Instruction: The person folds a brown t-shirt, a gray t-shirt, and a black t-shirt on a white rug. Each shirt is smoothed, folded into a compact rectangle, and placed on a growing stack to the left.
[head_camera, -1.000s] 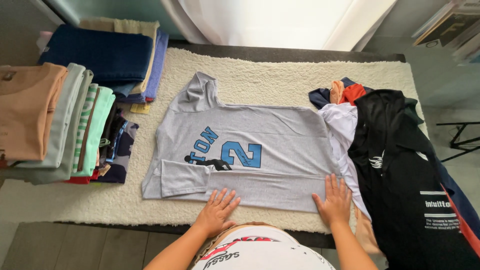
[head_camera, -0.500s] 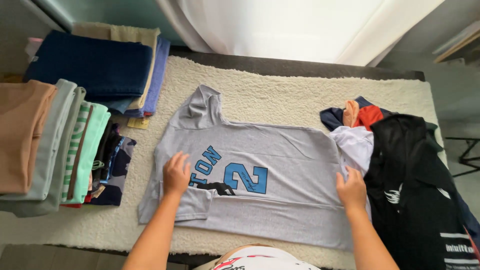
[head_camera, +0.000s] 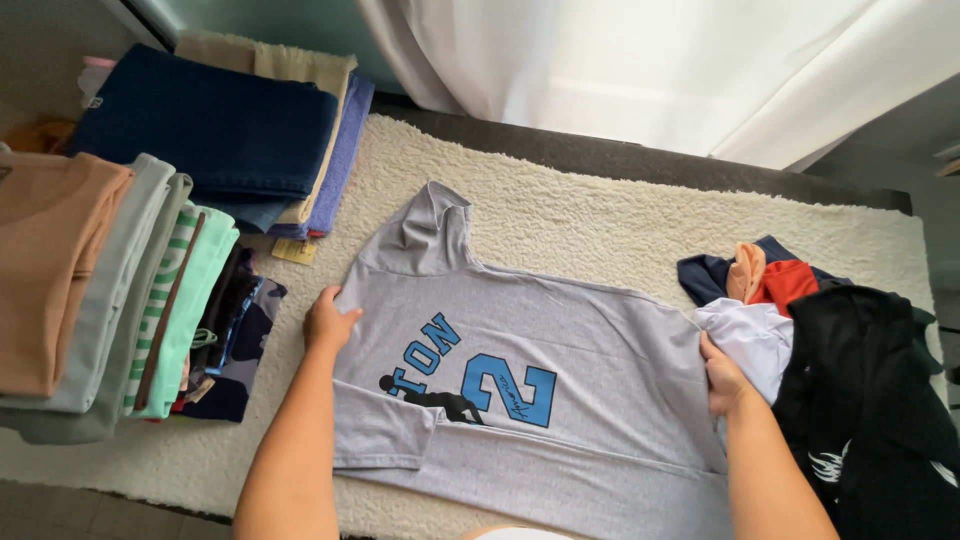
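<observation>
A grey T-shirt (head_camera: 560, 340) with a blue number and letters lies flat on a cream shaggy rug (head_camera: 600, 220), its neck end to the left and one sleeve pointing to the far side. My left hand (head_camera: 328, 322) pinches the shirt's left edge near the shoulder. My right hand (head_camera: 722, 378) grips the shirt's right edge, beside a pile of unfolded clothes. The near sleeve is folded in over the shirt's body.
Stacks of folded clothes (head_camera: 110, 290) stand at the left, with a dark blue folded pile (head_camera: 210, 130) behind them. A heap of loose clothes, black (head_camera: 870, 400), white (head_camera: 752, 338) and orange-navy, lies at the right. White curtains (head_camera: 640, 60) hang at the far side.
Both hands have moved from the shirt's near hem to its outer edges, the left one up to the left edge, the right one to the right edge. The camera has come closer.
</observation>
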